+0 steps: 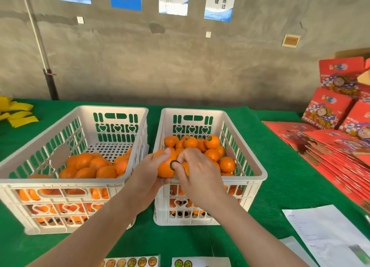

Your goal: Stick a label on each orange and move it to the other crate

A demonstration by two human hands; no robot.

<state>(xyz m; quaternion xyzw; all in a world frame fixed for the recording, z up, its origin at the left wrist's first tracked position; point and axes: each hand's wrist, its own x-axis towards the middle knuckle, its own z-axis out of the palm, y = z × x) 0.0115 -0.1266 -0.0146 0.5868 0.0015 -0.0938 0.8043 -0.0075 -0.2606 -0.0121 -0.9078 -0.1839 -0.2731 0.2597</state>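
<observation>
Orange in colour, the round citrus fruit (165, 171) sits gripped in my left hand (147, 173), fingers curled around it, just above the near left corner of the white slotted plastic crate (258, 176) under both hands. My right hand (197, 172) meets it from the right, thumb and forefinger curled onto the round black-and-green sticker label (173, 164) on its skin. I see labelled oranges (212, 141) in that crate beyond the hands; left of the left hand, a matching white crate (12, 183) holds plain oranges (86, 166). Glossy sticker sheets (131, 261) lie nearer me on the green cloth (280, 166).
</observation>
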